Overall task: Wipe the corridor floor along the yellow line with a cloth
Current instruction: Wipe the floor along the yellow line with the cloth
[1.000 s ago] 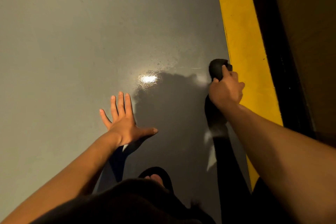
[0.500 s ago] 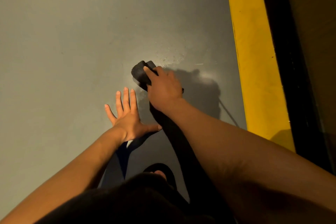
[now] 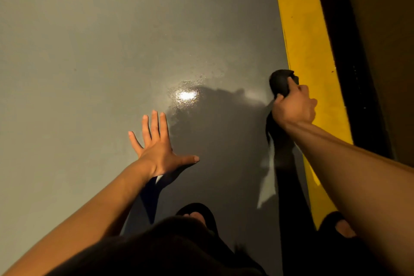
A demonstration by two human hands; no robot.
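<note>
Beside glossy yellow line (image 3: 307, 51), right hand (image 3: 293, 107) gripping bunched dark cloth (image 3: 280, 82), left hand (image 3: 156, 150) splayed flat.

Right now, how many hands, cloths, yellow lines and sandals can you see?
hands: 2, left hand flat on the floor, right hand holding the cloth
cloth: 1
yellow line: 1
sandals: 2, and
Total: 6

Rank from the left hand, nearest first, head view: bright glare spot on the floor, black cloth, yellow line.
From the left hand, flat on the floor:
1. Glare spot: just ahead, slightly right.
2. Black cloth: farther right, gripped by the right hand.
3. Yellow line: rightmost, just beyond the cloth, whose far edge touches it.
</note>
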